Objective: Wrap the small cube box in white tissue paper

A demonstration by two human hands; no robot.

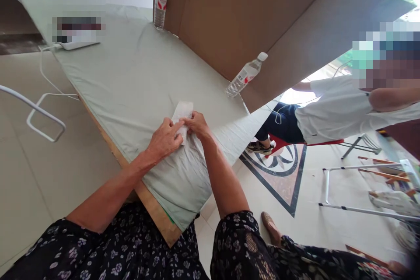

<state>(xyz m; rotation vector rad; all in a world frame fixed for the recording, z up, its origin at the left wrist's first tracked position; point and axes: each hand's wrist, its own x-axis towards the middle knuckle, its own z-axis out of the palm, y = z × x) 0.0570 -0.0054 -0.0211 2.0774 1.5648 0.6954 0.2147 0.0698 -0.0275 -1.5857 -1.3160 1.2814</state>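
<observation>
A white strip that looks like a folded tissue (184, 108) lies on the cloth near the corner of the table closest to me. My left hand (165, 140) is on its left side, fingers bent and pressed against it. From the right, my right hand (197, 124) pinches it near the middle, thumb and fingertips together. The fingertips of both hands nearly meet there and cover part of the tissue. Its lower end shows below them, against the wrinkled cloth.
A pale green cloth (121, 78) covers the table. One water bottle (160, 4) stands upright by a cardboard partition (223, 17); another bottle (246, 76) is nearer its right end. A white device with a cable (80, 43) lies far left. A person in a white shirt (334, 111) sits at right.
</observation>
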